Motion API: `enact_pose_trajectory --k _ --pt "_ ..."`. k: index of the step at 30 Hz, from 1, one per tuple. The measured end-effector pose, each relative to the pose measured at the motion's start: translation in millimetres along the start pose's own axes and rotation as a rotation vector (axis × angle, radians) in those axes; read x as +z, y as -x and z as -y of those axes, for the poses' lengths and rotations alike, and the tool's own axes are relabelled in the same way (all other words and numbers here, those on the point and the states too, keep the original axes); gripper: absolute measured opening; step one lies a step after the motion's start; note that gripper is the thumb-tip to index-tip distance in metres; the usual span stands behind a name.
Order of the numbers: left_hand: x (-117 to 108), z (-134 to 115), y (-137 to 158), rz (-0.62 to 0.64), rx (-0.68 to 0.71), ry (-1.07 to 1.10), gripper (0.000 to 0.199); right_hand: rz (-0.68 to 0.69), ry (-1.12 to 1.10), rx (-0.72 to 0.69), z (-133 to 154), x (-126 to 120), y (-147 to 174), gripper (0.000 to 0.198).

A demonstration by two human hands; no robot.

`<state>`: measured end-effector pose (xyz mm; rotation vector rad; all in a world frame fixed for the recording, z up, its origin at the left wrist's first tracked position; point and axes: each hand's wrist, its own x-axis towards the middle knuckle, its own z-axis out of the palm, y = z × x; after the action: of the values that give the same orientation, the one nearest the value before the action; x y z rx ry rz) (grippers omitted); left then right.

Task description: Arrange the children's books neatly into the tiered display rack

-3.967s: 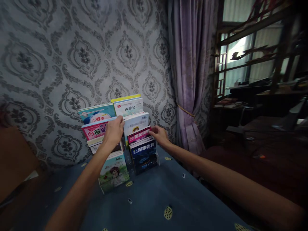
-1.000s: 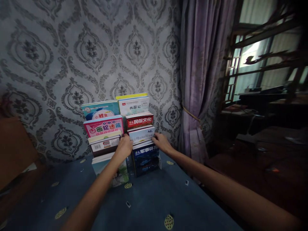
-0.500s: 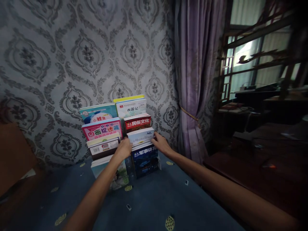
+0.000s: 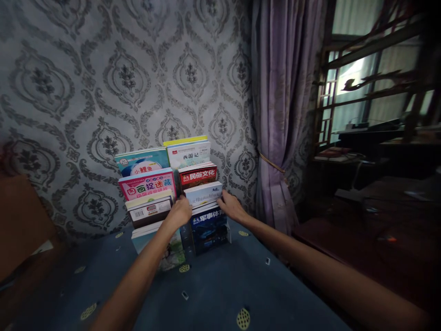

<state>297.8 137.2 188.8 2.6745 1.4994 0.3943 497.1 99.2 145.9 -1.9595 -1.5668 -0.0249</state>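
Note:
Two columns of books stand in tiers on a blue cloth. In the right column, a pale blue-and-white book [image 4: 203,195] is gripped by its side edges. My left hand [image 4: 180,211] is closed at its left edge, fingers partly hidden. My right hand [image 4: 233,208] pinches its right edge. In front stands a dark blue book [image 4: 209,231]; behind are a red-covered book [image 4: 199,176] and a white book [image 4: 190,155]. The left column shows a teal book [image 4: 142,162], a pink book [image 4: 147,185], a book with a barcode [image 4: 151,210] and a pale book [image 4: 141,239] partly behind my left forearm.
The blue cloth [image 4: 210,294] has yellow pineapple prints. A patterned wall [image 4: 138,73] rises close behind the books. A purple curtain [image 4: 275,101] hangs to the right, beside a dark reddish table [image 4: 330,248]. A brown cardboard box [image 4: 24,225] is at the left.
Both hands stay at the edges of the pale blue-and-white book, with hardly any movement. The whole view has shifted very slightly.

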Motion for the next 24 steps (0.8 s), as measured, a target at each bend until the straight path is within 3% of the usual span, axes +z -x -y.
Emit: enact_pose_trajectory --k 9,17,19,21,24 --pt "9 -4 -1 -0.015 -0.030 -0.027 0.040 0.064 0.057 0.117 15 -7 6 0.033" --pt "6 -4 4 -0.014 -0.012 -0.034 0.041 0.041 -0.008 0.074 4 -2 1 0.033" --pt "5 -3 5 -0.013 -0.007 -0.032 0.040 -0.024 -0.027 0.036 0 -1 3 0.036" --pt "5 -2 5 -0.014 -0.003 -0.027 0.039 -0.194 0.003 -0.028 1 -2 8 0.047" --pt "7 -1 4 -0.025 0.004 -0.017 0.037 -0.421 0.106 -0.311 14 -3 18 0.057"
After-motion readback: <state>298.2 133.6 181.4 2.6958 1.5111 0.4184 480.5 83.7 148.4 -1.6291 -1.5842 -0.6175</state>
